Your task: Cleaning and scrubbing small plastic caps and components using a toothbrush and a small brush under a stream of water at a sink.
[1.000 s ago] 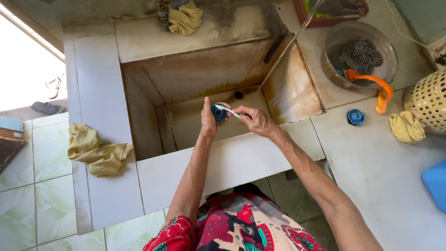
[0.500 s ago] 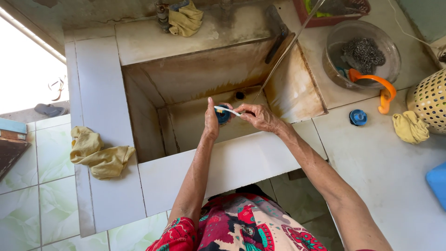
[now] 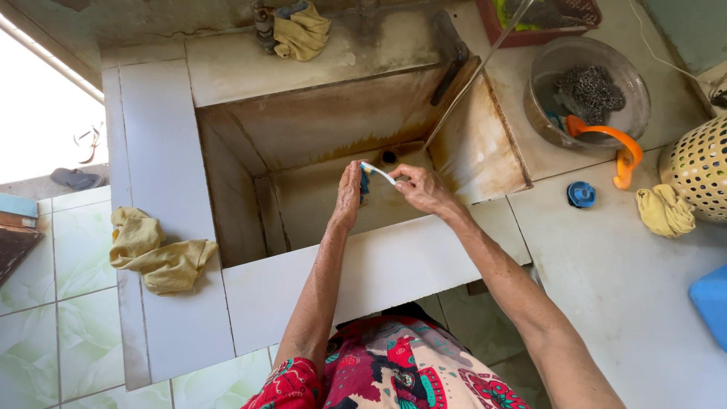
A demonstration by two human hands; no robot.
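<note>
Over the deep stained sink basin, my right hand grips a white toothbrush by its handle. The brush head rests against a small dark blue object that my left hand holds upright in its palm. That object is mostly hidden by my fingers, so its kind is unclear. Both hands are close together above the basin floor, near the drain hole.
A yellow cloth lies on the left ledge, another by the tap. On the right counter sit a metal bowl with a steel scourer, an orange scoop handle, a blue cap, a yellow rag and a perforated basket.
My two hands have shifted slightly right and farther over the basin, and the toothbrush has moved a little against the blue object.
</note>
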